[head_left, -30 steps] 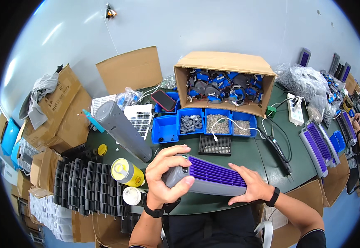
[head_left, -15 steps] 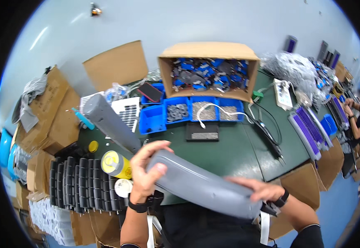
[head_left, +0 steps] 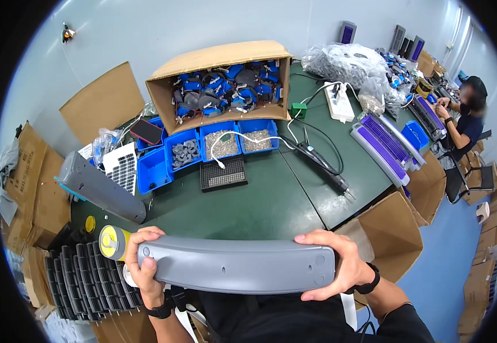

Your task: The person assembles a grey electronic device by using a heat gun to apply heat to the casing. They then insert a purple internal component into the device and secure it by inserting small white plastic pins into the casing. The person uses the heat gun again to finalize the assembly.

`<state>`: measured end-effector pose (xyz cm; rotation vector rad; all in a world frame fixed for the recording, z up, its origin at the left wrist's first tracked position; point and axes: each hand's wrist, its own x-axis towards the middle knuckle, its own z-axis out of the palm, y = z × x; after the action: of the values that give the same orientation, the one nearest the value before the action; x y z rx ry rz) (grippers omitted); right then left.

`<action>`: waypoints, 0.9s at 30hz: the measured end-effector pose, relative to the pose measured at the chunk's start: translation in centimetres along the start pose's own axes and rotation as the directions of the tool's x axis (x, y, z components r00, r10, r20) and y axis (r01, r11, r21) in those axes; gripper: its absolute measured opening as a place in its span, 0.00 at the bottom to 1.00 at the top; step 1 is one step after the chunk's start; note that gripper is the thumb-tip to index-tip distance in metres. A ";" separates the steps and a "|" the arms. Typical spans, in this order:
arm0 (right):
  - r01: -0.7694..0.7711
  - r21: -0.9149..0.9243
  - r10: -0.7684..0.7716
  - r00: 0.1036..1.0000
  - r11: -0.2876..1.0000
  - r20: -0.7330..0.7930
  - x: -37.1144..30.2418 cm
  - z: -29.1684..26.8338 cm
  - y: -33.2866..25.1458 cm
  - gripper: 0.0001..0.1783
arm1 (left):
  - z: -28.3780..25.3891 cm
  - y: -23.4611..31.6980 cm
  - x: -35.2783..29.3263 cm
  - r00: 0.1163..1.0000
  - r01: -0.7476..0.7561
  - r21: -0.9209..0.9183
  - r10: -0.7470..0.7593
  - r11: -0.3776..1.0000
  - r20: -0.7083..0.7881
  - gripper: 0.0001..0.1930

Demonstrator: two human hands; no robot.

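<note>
bare green tabletop (head_left: pixel 260 206) ahead, blue bins (head_left: pixel 203 150) beyond, yellow can (head_left: pixel 111 241) left

Green table (head_left: pixel 271 206): blue bins (head_left: pixel 203 150), cardboard box (head_left: pixel 220 80), black tray (head_left: pixel 222 173).

I see two grey cases (head_left: pixel 237 266), four blue bins (head_left: pixel 188 153), one cardboard box (head_left: pixel 220 60), and one yellow can (head_left: pixel 111 242).

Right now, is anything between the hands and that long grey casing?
No. Both hands grip the grey casing directly: left hand at one end, right hand at the other. Nothing lies between them.
</note>
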<state>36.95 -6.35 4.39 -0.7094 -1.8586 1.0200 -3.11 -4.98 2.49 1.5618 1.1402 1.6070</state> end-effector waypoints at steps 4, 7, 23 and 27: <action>0.055 0.012 -0.055 0.998 0.998 0.035 -0.1 0.0 0.2 0.52 | -0.4 0.9 -1.8 0.998 0.048 -0.053 -0.050 0.997 -0.043 0.29; -0.143 0.014 0.141 0.985 0.990 0.096 1.7 -1.3 1.0 0.52 | 0.1 1.0 -1.1 0.976 0.203 0.019 -0.200 0.979 -0.087 0.23; -0.463 -0.338 0.389 0.882 0.820 -0.266 10.5 -1.8 16.9 0.41 | 3.7 -8.4 7.3 0.762 0.535 0.698 -0.628 0.476 -0.156 0.33; -0.398 -0.316 0.327 0.910 0.861 -0.255 9.9 -1.4 17.3 0.38 | 3.9 -9.8 3.8 0.918 0.343 0.701 -0.382 0.625 -0.108 0.25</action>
<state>34.82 10.61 -6.03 -1.3777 -1.7936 0.8015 -1.05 3.28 -4.82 1.6329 2.0650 0.8612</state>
